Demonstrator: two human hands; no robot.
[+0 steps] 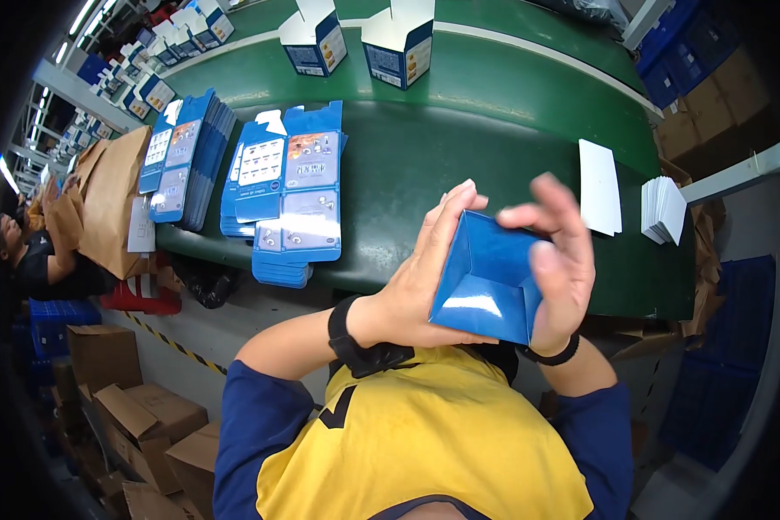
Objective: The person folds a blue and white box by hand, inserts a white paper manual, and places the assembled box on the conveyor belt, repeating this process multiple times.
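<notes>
In front of my chest is a folded-up blue carton [485, 303], tilted, its glossy panels forming a hollow that faces up. My left hand [416, 269] is closed on its left side, with the fingers stretched along the edge and part of the hand under the lower rim. At the carton's right edge my right hand [563, 264] has its fingers apart and slightly blurred. Its thumb is by the rim, and the lower palm appears to touch the side panel. Left of my hands lies a stack of flat blue printed cartons [299, 199].
A second stack of flat cartons [191, 165] lies further left, beside brown paper [117, 204]. Two open erected boxes [399, 52] stand at the far side of the green table [459, 139]. White cards [600, 186] and a small white pile [661, 211] lie right. Another person sits far left.
</notes>
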